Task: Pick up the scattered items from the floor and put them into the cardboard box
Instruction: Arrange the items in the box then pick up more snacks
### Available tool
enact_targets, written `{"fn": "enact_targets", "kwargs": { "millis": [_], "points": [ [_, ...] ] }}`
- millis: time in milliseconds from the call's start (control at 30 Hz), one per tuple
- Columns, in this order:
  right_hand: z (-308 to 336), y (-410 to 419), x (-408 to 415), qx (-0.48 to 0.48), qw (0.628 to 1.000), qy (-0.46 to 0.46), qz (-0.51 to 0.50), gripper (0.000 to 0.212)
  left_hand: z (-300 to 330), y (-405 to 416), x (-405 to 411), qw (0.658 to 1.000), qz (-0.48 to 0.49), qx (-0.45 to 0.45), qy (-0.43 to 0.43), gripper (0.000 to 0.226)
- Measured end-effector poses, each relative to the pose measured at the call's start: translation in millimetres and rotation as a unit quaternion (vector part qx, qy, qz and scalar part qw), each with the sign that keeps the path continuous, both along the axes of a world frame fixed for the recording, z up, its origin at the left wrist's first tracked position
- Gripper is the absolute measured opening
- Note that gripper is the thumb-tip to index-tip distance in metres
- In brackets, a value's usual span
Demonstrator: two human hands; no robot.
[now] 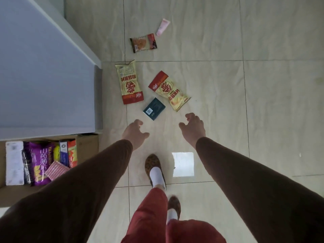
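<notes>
Several items lie on the tiled floor ahead: two yellow-and-red snack bags (pixel 130 82) (pixel 169 90), a small dark green packet (pixel 154 108) between them, a red-brown snack packet (pixel 143 42) farther off, and a pink tube (pixel 163 27) beyond it. My left hand (pixel 134 133) hangs empty with fingers loosely curled, just below and left of the green packet. Below the right-hand snack bag, my right hand (pixel 192 128) is also empty, fingers apart. The cardboard box (pixel 87 146) sits at the lower left, holding a purple bag, a white block and other packets.
A grey-white table top (pixel 43 76) overhangs the box at the left. My feet in leopard-print slippers (pixel 154 168) stand on the tiles below my hands. A bright square of reflected light (pixel 183 163) lies on the floor to the right of my foot.
</notes>
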State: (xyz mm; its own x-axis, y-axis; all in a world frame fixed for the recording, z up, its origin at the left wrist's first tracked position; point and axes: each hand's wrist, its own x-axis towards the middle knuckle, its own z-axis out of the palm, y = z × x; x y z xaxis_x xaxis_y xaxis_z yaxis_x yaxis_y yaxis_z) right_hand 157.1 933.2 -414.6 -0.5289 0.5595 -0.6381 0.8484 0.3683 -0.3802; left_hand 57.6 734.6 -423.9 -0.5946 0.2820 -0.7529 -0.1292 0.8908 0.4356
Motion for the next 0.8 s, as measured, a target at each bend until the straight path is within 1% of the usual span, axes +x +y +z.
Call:
{"fn": "enact_targets", "kwargs": {
  "millis": [133, 300, 400, 467, 567, 667, 733, 800],
  "points": [
    [-30, 40, -51, -0.006, 1.000, -0.014, 0.000, 0.049, -22, 33, -40, 1.000, -0.002, -0.017, -0.013, 0.056],
    [-87, 73, -105, -0.021, 0.999, -0.035, 0.035, 0.048, -61, 68, -77, 0.999, 0.005, -0.043, -0.030, 0.058],
    [-133, 87, -134, -0.031, 0.995, -0.050, 0.082, 0.047, -99, 83, -96, 0.998, 0.022, -0.054, -0.037, 0.055],
    [-162, 97, -154, -0.025, 0.992, -0.059, 0.111, 0.045, -128, 92, -108, 0.996, 0.035, -0.066, -0.040, 0.060],
    [-203, 109, -178, -0.016, 0.989, -0.067, 0.128, 0.043, -172, 101, -121, 0.994, 0.051, -0.083, -0.045, 0.076],
    [-243, 120, -195, -0.002, 0.989, -0.079, 0.126, 0.049, -220, 109, -126, 0.993, 0.012, -0.112, -0.042, 0.087],
    [-267, 127, -201, 0.024, 0.986, -0.089, 0.137, 0.059, -250, 112, -127, 0.989, -0.040, -0.136, -0.034, 0.091],
    [-290, 131, -205, 0.048, 0.983, -0.105, 0.141, 0.072, -276, 112, -125, 0.985, -0.075, -0.150, -0.035, 0.091]
  ]
}}
